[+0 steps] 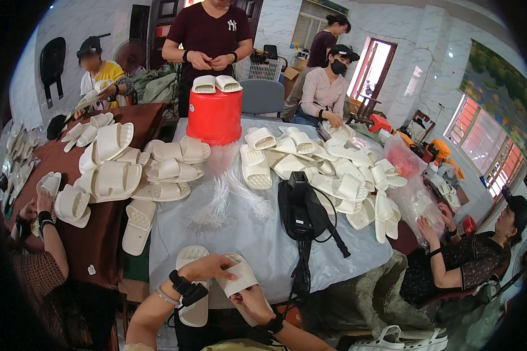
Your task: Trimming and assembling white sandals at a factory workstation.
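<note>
A cream slide slipper point(240, 279) is held at the near edge of the covered table, its strap upward. My left hand point(212, 268) grips the strap's left side, fingers closed on it. With its fingers bent at the strap's lower edge, my right hand point(255, 303) holds the same slipper; some fingertips are hidden. Just left lies a second cream slipper point(191, 256), partly covered by my left wrist and the black band on it. Thin clear plastic fibres point(219, 199) are spread over the grey table cover point(175, 240) ahead of my hands.
A black pouch with straps point(298, 207) lies right of centre. Piles of cream slippers point(334, 167) point(114, 178) flank the table's middle. An upturned red bucket point(215, 117) carries two slippers. Co-workers sit at both sides, and a person point(208, 35) stands opposite.
</note>
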`<action>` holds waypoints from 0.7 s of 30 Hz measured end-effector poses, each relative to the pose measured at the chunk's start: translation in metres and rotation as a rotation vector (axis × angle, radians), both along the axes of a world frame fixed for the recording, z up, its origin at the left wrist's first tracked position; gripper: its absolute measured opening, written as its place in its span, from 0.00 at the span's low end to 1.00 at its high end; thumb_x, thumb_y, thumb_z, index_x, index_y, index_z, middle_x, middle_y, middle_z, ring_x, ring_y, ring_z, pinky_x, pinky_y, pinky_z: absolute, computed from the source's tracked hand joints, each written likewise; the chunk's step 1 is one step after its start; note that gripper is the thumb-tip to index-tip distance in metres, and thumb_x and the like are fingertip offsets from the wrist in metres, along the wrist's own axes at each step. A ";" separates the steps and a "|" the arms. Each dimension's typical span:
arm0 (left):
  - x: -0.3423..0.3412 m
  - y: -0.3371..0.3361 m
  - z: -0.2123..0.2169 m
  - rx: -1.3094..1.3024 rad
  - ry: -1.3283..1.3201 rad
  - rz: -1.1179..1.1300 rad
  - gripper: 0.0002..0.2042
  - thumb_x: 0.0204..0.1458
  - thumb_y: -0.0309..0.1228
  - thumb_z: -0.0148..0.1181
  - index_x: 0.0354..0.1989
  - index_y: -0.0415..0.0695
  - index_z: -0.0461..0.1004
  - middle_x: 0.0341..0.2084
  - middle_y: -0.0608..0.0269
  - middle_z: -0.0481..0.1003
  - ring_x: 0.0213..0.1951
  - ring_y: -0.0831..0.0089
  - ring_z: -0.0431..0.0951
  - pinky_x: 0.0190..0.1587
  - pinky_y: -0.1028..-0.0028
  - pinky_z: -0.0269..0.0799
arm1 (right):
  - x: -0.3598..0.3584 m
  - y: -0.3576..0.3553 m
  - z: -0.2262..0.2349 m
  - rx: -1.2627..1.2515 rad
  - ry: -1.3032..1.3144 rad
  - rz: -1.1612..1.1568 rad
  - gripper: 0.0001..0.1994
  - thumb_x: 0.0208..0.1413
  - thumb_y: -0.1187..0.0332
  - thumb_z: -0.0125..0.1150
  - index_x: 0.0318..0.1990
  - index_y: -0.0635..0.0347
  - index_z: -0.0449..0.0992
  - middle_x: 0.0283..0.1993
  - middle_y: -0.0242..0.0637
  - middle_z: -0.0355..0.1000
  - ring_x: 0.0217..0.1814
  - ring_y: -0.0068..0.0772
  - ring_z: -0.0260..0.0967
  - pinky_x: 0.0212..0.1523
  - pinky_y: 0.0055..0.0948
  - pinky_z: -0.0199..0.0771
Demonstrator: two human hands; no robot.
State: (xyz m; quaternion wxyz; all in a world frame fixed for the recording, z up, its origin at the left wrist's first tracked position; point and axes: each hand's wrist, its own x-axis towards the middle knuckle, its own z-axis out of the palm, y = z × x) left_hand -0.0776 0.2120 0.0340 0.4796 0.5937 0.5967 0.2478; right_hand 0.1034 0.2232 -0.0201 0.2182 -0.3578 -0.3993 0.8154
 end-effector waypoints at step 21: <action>-0.013 0.012 -0.018 -0.137 -0.028 -0.117 0.23 0.37 0.46 0.65 0.34 0.37 0.75 0.24 0.64 0.74 0.29 0.74 0.69 0.34 0.75 0.64 | -0.001 -0.010 -0.003 -0.140 0.124 -0.162 0.05 0.53 0.73 0.48 0.35 0.64 0.68 0.22 0.30 0.65 0.19 0.17 0.61 0.19 0.17 0.59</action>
